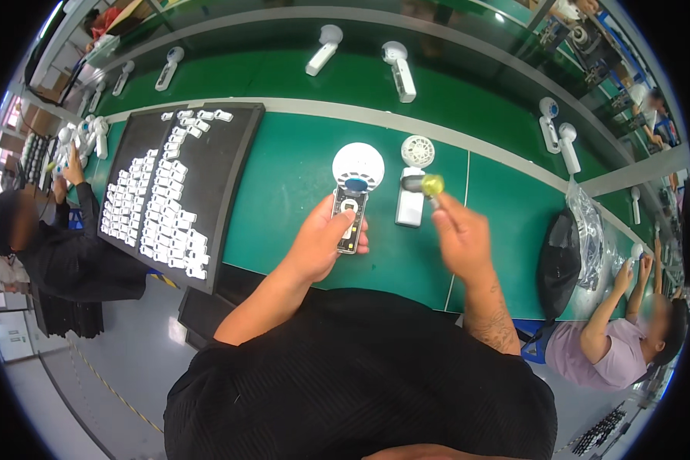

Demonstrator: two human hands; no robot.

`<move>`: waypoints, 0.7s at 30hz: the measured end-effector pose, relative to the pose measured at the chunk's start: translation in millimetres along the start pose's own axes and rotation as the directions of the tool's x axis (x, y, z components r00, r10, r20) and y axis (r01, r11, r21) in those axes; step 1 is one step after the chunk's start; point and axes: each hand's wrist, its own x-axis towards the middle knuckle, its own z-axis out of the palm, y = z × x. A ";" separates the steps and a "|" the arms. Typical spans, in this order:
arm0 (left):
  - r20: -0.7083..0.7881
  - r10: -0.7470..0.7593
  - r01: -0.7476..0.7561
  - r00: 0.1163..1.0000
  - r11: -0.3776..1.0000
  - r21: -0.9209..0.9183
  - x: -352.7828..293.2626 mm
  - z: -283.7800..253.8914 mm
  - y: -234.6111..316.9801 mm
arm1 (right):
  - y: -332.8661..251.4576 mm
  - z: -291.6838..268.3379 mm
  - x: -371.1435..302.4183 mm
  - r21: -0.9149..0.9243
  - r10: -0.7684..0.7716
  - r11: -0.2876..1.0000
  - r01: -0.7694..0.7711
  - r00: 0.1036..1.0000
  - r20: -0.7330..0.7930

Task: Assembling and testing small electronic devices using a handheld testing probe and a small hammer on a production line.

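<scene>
My left hand (320, 239) is closed around a white handheld fan (358, 162), its thumb pressed on the handle. The handle's front is uncovered, showing dark inner parts and a pale ring, and the round head points away from me. My right hand (464, 239) grips a small mallet (431, 184) with a yellow face and a dark face, slightly blurred. Behind the mallet head, a second white fan (410, 208) lies on the green table, its round grille at the far end. The mallet partly covers its handle.
A black tray (241, 176) of small white parts stands at left on the table (284, 161). More fans (401, 73) rest on the green surface beyond the pale rail. A black bag (557, 264) and clear plastic (585, 238) lie at right. Co-workers (61, 253) sit on both sides.
</scene>
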 end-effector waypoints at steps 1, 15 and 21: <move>0.025 0.016 -0.017 1.000 0.999 0.028 2.4 -1.9 1.7 | 2.9 -9.2 2.7 -0.061 0.130 0.990 -0.130 0.991 -0.005; 0.110 0.041 -0.039 0.993 0.999 -0.017 5.0 -2.0 8.1 | 74.1 -32.6 -4.9 -0.316 0.406 0.848 -0.425 0.905 -0.126; 0.137 0.108 -0.117 0.985 0.991 0.058 8.5 -7.3 4.8 | 74.7 -30.2 -4.5 -0.335 0.356 0.862 -0.381 0.925 -0.136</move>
